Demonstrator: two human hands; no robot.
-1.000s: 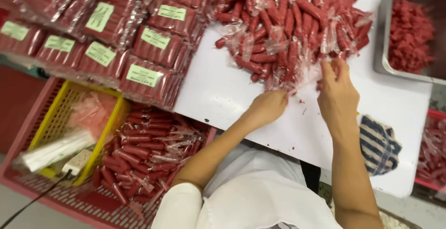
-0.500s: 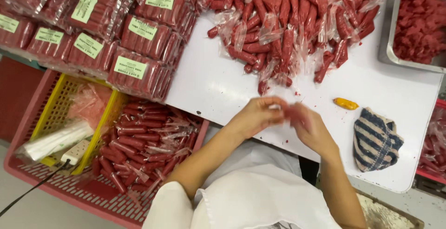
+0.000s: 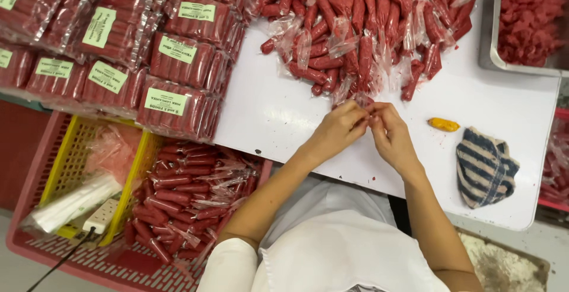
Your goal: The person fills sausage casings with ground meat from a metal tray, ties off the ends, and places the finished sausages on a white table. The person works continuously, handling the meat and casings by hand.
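Pinching crinkly clear wrap, left hand (image 3: pixel 336 131) and right hand (image 3: pixel 390 135) meet beside glossy red sausages (image 3: pixel 361 31).

green-labelled red sausage packs (image 3: pixel 178 99) stacked top left.

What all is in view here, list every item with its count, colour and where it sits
sausages: a big pile, too many to count, red in clear wrap, top middle of the table
packs: a stack, count unclear, red with pale green labels, top left
table: one, white, centre
tray: one, metal, holding red meat, top right
yellow piece: one, on the table right of the hands
cloth: one, blue and white striped, right table edge
crate: one, pink, lower left, holding more wrapped sausages
basket: one, yellow, inside the crate
power strip: one, white, in the crate
left hand: fingertips meeting the right's at the pile's edge
right hand: pinching a wrap end with the left
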